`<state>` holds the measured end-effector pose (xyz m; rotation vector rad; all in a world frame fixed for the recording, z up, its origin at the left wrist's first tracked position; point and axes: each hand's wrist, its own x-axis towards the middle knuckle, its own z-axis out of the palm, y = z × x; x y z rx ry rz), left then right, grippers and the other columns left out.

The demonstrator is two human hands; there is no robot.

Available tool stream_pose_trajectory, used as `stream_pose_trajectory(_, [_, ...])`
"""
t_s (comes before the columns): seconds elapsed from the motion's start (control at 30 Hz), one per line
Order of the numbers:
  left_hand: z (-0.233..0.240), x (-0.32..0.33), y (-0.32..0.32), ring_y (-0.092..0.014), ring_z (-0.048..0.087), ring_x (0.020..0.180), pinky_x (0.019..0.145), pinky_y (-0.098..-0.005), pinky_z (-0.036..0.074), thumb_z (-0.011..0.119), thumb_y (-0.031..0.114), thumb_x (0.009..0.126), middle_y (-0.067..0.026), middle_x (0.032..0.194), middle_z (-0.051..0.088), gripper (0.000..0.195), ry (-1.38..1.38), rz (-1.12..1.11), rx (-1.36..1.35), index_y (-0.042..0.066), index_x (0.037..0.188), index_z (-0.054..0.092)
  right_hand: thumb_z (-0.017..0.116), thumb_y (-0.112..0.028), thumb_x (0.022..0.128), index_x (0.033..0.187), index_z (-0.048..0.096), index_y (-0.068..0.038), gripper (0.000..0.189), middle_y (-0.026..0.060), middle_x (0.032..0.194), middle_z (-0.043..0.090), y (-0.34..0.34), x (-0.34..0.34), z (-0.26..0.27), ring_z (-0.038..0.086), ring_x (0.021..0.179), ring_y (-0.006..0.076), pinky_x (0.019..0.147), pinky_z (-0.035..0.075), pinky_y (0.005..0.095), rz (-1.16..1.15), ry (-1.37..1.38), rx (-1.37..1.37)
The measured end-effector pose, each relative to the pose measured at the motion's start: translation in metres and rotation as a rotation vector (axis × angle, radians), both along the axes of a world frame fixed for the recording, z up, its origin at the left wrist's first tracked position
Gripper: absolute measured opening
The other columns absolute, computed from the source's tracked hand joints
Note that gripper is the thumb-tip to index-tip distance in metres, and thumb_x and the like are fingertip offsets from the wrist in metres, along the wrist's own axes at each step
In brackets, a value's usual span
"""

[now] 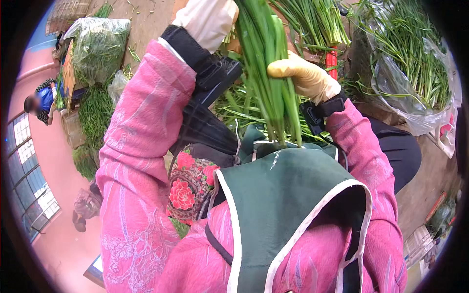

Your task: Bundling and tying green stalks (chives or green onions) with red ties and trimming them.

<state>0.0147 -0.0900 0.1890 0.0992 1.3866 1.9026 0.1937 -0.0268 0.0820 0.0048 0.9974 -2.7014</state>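
A bunch of long green leafy stalks, which look like garlic chives, hangs in front of me with its leaf tips towards my apron. My right hand, in a yellowish glove, grips the bunch from the right, its thumb across the front. My left hand, in a pale glove, is on the bunch's upper left side; its fingers are mostly hidden by the stalks and the picture's top edge. Loose green leaves lie beneath the bunch. Beyond my right hand, more stalks lie with their pale ends together, near a red object.
At the right stands a clear plastic bag full of green stalks. A wrapped bundle of greens and a green heap are on the left. A person is at the far left by a pink wall.
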Motion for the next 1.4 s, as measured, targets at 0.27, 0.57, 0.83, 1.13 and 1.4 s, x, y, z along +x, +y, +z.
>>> stream_pose_trajectory(0.27, [0.002,-0.008,-0.002,-0.019,0.062,0.089,0.077,-0.0392,0.055,0.062,0.019,0.096,-0.0083,0.106,0.066,0.026,0.308,-0.231,-0.204,0.005,0.117,0.058,0.070,-0.024,0.086,0.145,0.044,0.001,0.069,0.0224,0.134,0.059,0.030,0.006,-0.021,0.063,0.118,0.0328,0.098,0.055,0.0433,-0.105,-0.092,-0.274])
stream_pose_trajectory(0.57, [-0.030,0.036,-0.047,-0.014,0.064,0.092,0.084,-0.0327,0.050,0.064,0.023,0.097,-0.0054,0.102,0.068,0.024,0.308,-0.222,-0.283,0.004,0.111,0.065,0.067,-0.034,0.089,0.131,0.056,0.007,0.060,0.0247,0.124,0.065,0.075,-0.002,-0.052,0.070,0.100,0.0279,0.091,0.058,0.0409,-0.358,-0.169,-0.401])
stream_pose_trajectory(0.83, [-0.097,0.087,-0.050,-0.010,0.066,0.081,0.072,-0.0245,0.053,0.061,0.031,0.100,-0.0022,0.095,0.070,0.032,-0.008,-0.627,-0.345,0.003,0.117,0.066,0.063,-0.041,0.090,0.132,0.057,0.002,0.060,0.0183,0.117,0.069,0.081,0.004,-0.061,0.071,0.098,0.0272,0.089,0.059,0.0421,-0.476,-0.304,-0.213])
stream_pose_trajectory(1.13, [-0.134,0.100,-0.094,-0.030,0.070,0.079,0.070,-0.0401,0.057,0.066,0.019,0.082,-0.0113,0.090,0.073,0.018,0.937,-1.715,-0.745,0.010,0.095,0.075,0.056,-0.045,0.095,0.141,0.044,0.008,0.071,0.0220,0.132,0.060,0.112,0.008,-0.016,0.071,0.100,0.0244,0.080,0.064,0.0352,-0.508,-0.024,-0.285])
stream_pose_trajectory(1.4, [-0.118,0.069,-0.054,-0.030,0.063,0.113,0.099,-0.0450,0.048,0.070,0.039,0.087,-0.0136,0.119,0.067,0.051,0.700,-0.638,-0.401,0.003,0.122,0.062,0.054,-0.045,0.094,0.142,0.046,0.007,0.071,0.0232,0.135,0.059,0.127,-0.004,0.006,0.070,0.105,0.0275,0.086,0.061,0.0362,-0.411,-0.032,-0.128])
